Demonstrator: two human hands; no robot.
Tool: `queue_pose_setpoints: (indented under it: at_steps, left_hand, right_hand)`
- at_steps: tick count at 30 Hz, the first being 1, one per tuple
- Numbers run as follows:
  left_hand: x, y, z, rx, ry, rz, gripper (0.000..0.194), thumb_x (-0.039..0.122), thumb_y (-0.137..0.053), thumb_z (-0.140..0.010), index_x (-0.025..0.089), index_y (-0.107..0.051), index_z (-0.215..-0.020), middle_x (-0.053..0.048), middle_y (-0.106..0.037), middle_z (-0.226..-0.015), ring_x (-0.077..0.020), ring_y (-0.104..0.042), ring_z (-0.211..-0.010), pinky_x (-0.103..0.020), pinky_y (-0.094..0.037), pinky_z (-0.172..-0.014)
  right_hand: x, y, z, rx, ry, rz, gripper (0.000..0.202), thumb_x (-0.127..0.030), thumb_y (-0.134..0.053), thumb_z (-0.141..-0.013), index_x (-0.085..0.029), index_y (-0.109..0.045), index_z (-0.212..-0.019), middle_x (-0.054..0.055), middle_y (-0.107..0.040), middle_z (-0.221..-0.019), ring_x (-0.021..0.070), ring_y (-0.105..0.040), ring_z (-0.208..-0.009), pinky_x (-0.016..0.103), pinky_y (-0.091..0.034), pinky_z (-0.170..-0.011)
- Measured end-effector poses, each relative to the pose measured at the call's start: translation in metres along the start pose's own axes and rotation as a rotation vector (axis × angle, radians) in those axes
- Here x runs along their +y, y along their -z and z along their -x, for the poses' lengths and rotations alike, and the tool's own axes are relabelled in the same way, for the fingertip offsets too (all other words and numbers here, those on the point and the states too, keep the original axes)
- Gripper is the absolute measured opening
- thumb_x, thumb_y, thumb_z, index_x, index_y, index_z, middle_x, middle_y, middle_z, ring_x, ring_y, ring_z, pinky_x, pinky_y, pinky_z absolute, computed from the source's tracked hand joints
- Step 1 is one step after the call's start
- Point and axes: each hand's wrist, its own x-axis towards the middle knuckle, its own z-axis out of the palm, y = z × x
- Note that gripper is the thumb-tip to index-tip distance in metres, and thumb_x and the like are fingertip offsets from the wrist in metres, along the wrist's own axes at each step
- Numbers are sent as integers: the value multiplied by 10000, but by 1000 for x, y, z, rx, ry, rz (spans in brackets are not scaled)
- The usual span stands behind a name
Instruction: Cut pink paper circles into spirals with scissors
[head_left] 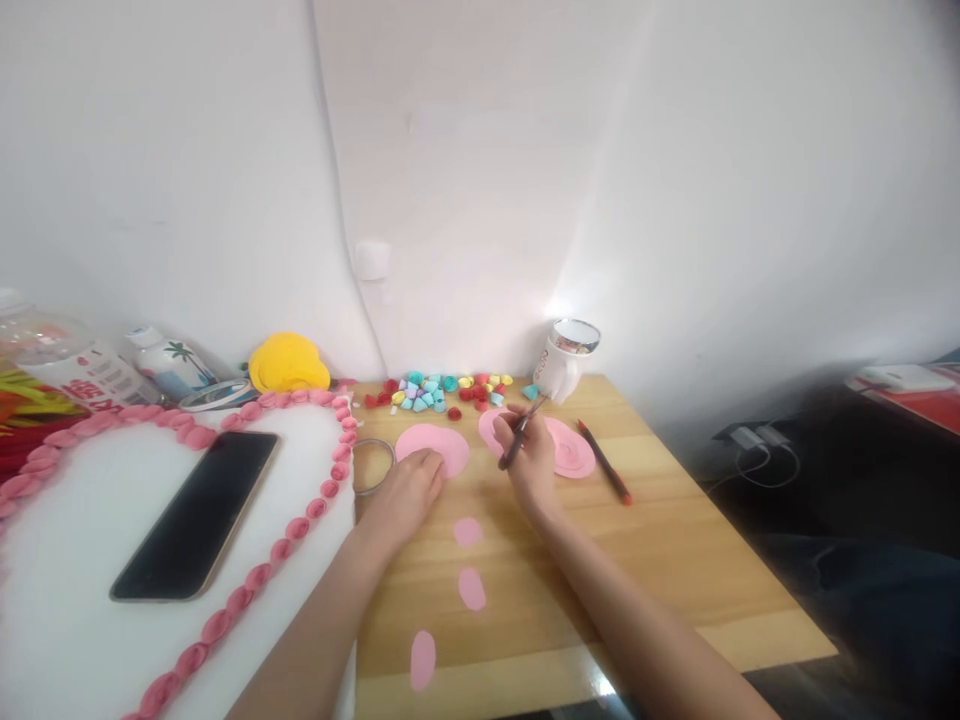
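Observation:
My left hand point(405, 495) is on the lower edge of a rounded pink paper piece point(427, 440), its fingers bent and held together over the paper. Dark-handled scissors point(514, 442) are in my right hand point(536, 465), their blades pointing up and away toward a mug. A pink paper disc with a spiral line point(574, 450) lies partly behind my right hand. Between my forearms, several small pink paper ovals point(472, 589) lie loose on the wooden table point(645, 600).
A red-and-black pen point(604, 462) lies to the right, below the white mug point(561, 365). Coloured paper rolls point(427, 392) line the wall. At left, a phone point(196, 515) rests on a white board point(67, 600) edged with pink paper roses; a ring point(391, 462) sits beside it.

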Motion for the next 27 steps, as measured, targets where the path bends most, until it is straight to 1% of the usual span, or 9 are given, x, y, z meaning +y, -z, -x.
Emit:
queue_pose_setpoints:
  at_steps: [4,6,8,12,15,18,21,24,27]
  left_hand:
    - [-1,1,1,-3,-11,-2,140,188,-397,-840,176,-534,-814,-47,-602,-838,-178,-557,-766,-274,-416,-660]
    - [-1,2,1,-14,-21,-42,115,184,-425,-825,171,-539,-839,-55,-604,-873,-185,-559,-792,-274,-416,-661]
    - [-1,2,0,-28,-28,-87,144,150,-405,-823,164,-546,-849,-64,-607,-878,-188,-564,-789,-280,-414,-657]
    - [-2,2,-1,-52,-47,-114,188,143,-373,-831,155,-561,-828,-76,-613,-849,-200,-571,-767,-297,-411,-652]
    - [-4,3,0,-67,-72,-105,176,149,-387,-827,161,-561,-846,-72,-614,-890,-193,-572,-785,-290,-417,-657]
    - [-4,4,0,-91,-72,-105,202,121,-372,-822,160,-563,-875,-76,-612,-914,-192,-576,-799,-290,-424,-663]
    - [-2,5,-1,-111,-62,-115,233,109,-345,-831,146,-571,-874,-89,-616,-906,-200,-581,-807,-300,-430,-683]
    - [-1,6,-2,-111,-56,-113,256,114,-325,-845,145,-579,-850,-87,-625,-874,-197,-587,-790,-301,-434,-687]
    - [-2,5,-1,-87,-46,-103,264,109,-324,-844,148,-577,-909,-87,-631,-920,-194,-594,-814,-299,-440,-701]
  right_hand:
    - [3,-2,2,-133,-25,-71,340,-358,-640,-683,-170,-517,-938,7,-557,-754,151,-536,-697,318,-458,-685]
    - [7,-3,2,-166,-54,-116,364,-368,-654,-671,-178,-510,-947,14,-568,-783,152,-546,-711,313,-461,-681]
    - [12,-3,1,-188,-84,-120,391,-375,-660,-664,-182,-507,-968,22,-578,-805,148,-548,-702,298,-458,-647]
    - [22,-3,0,-202,-115,-86,414,-384,-657,-659,-175,-511,-985,28,-582,-782,141,-536,-651,276,-440,-574]
    - [26,-4,-1,-209,-132,-82,419,-384,-670,-641,-178,-518,-973,23,-578,-771,141,-538,-640,278,-444,-567]
    - [28,-5,-1,-226,-156,-88,445,-377,-692,-611,-179,-522,-971,24,-571,-779,145,-551,-639,287,-462,-570]
    - [28,-6,0,-237,-171,-99,457,-379,-692,-605,-179,-519,-978,20,-564,-774,149,-561,-637,290,-475,-566]
    - [24,-5,1,-227,-181,-101,431,-377,-669,-631,-173,-517,-979,17,-556,-772,148,-562,-647,290,-476,-581]
    - [18,-4,1,-216,-192,-100,413,-376,-666,-635,-167,-523,-962,22,-563,-780,144,-554,-653,287,-469,-595]
